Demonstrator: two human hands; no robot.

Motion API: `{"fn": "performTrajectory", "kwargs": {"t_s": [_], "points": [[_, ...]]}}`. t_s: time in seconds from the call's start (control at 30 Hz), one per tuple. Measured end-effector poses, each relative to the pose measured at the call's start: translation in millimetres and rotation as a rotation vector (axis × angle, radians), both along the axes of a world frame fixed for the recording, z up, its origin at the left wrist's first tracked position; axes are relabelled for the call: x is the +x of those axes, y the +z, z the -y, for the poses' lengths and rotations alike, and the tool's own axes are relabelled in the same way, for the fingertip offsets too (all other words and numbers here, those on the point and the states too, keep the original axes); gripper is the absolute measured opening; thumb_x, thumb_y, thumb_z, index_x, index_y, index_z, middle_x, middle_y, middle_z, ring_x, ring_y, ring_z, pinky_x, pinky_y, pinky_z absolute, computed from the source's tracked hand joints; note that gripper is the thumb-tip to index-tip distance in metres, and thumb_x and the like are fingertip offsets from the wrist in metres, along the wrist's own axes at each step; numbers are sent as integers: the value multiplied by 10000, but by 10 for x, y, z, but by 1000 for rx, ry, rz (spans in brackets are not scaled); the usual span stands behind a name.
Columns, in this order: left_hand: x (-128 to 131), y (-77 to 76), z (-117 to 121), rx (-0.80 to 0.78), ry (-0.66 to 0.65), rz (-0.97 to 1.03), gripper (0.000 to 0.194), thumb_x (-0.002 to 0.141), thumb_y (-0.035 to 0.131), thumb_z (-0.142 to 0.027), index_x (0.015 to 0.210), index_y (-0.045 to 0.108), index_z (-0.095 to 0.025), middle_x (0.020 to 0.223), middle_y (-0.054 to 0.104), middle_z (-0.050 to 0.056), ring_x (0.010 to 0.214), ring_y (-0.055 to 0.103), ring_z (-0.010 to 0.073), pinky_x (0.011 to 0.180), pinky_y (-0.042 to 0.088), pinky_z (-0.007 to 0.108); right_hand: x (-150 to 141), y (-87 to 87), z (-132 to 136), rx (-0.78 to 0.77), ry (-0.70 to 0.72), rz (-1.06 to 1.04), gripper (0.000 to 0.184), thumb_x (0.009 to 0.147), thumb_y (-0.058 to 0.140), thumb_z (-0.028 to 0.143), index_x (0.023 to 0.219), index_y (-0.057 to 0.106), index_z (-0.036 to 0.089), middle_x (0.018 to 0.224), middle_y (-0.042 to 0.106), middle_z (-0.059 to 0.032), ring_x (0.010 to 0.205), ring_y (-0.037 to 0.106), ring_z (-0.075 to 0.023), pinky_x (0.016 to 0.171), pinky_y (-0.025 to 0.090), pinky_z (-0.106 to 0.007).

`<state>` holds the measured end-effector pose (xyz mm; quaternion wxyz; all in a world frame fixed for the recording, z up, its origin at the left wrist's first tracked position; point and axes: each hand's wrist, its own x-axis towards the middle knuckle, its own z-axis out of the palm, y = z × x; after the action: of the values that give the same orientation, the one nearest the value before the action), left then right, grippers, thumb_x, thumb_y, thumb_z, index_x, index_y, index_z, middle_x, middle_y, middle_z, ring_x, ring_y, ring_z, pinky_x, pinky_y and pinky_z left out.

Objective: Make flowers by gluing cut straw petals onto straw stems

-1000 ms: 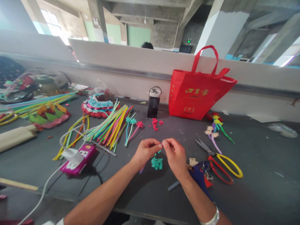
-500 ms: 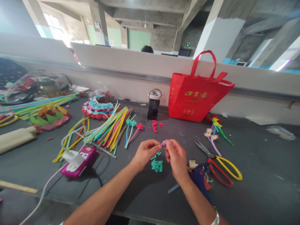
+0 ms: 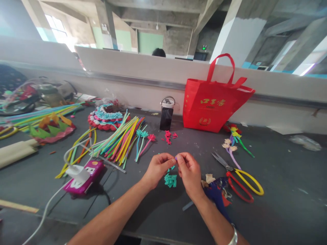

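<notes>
A small purple piece (image 3: 176, 158), mostly covered by fingertips, is pinched between my left hand (image 3: 158, 169) and my right hand (image 3: 189, 172). Both hands are closed, their tips nearly meeting above the dark table. Just below them lies a pile of short teal pieces (image 3: 170, 180). Farther back is a little heap of red-pink pieces (image 3: 168, 136). Left of my hands, a pink-headed fuzzy-stem flower (image 3: 151, 138) lies beside two teal-headed ones (image 3: 144, 134). Scissors (image 3: 231, 169) with one red and one yellow handle rest open to the right of my right hand.
A bundle of coloured fuzzy stems (image 3: 125, 139) spreads at left, near a magenta power strip (image 3: 84, 180) with a white cord. A phone (image 3: 166, 118) leans on a bottle at the back. A red bag (image 3: 204, 109) stands against the partition. Finished-looking flowers (image 3: 230, 146) lie right.
My right hand has moved slightly left, closing the gap to my left hand. Less of the purple piece shows between the fingertips. The view has shifted a little.
</notes>
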<state>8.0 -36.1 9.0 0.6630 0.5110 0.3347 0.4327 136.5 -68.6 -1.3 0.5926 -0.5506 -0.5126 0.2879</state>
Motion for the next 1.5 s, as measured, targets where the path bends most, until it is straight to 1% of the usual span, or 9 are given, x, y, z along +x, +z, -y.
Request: {"fn": "performTrajectory", "kwargs": {"t_s": [0.1,0.23,0.4,0.7,0.83,1.0,1.17,1.37,1.5], "points": [[-3,-5,-12,-52,-30,56,270,737,733,-374,707,605,-138,489,369,-77,436,246,47,426,149,225,-9,-4,5,18,-8,18,299,898,529,473,835,616,194,582,562,39,495,473,-104,463,375,-209],[-18,8,-30,-167,-137,149,275,752,723,-363,683,565,-150,524,339,-81,428,184,31,430,88,230,-9,-7,16,48,-19,52,292,906,520,465,860,626,197,599,580,31,512,498,-112,477,387,-215],[-48,29,-47,-188,-182,165,249,733,737,-329,675,579,-146,535,353,-74,423,192,27,433,77,231,-12,-9,22,72,-22,69,278,907,521,452,861,628,200,625,594,22,532,514,-118,487,393,-220],[-30,30,-54,-65,12,107,245,699,763,-326,648,609,-142,487,379,-72,434,261,39,431,157,216,-64,-21,19,57,-2,13,282,912,518,459,929,630,201,663,604,15,555,529,-125,494,407,-227],[-67,27,-125,-93,101,221,235,699,764,-321,678,608,-148,472,319,-92,411,223,33,416,126,207,-107,-78,10,35,-5,36,294,911,521,434,1067,601,198,755,637,-1,572,547,-123,520,433,-235],[-131,-10,-228,-69,103,346,219,738,723,-330,743,614,-141,537,368,-83,401,214,20,403,105,202,-117,-126,-7,34,23,93,279,897,539,401,1057,602,181,829,661,-32,666,593,-150,608,474,-264],[-144,-45,-266,-63,84,378,225,735,710,-331,792,607,-140,585,411,-71,407,277,25,398,165,201,-114,-119,-13,44,35,146,256,886,545,366,1039,613,173,865,680,-54,750,617,-177,665,482,-285],[-164,-22,-271,-61,76,419,205,740,705,-298,830,591,-152,629,521,-44,425,349,35,416,224,201,-141,-144,9,41,47,202,243,883,546,345,1023,632,166,808,670,-40,701,611,-173,668,478,-289],[-165,-36,-264,-67,96,443,215,719,722,-279,820,574,-160,653,538,-46,429,355,29,421,224,196,-139,-121,12,41,53,230,245,883,543,357,1006,640,168,813,682,-46,708,619,-181,677,482,-299]]}}
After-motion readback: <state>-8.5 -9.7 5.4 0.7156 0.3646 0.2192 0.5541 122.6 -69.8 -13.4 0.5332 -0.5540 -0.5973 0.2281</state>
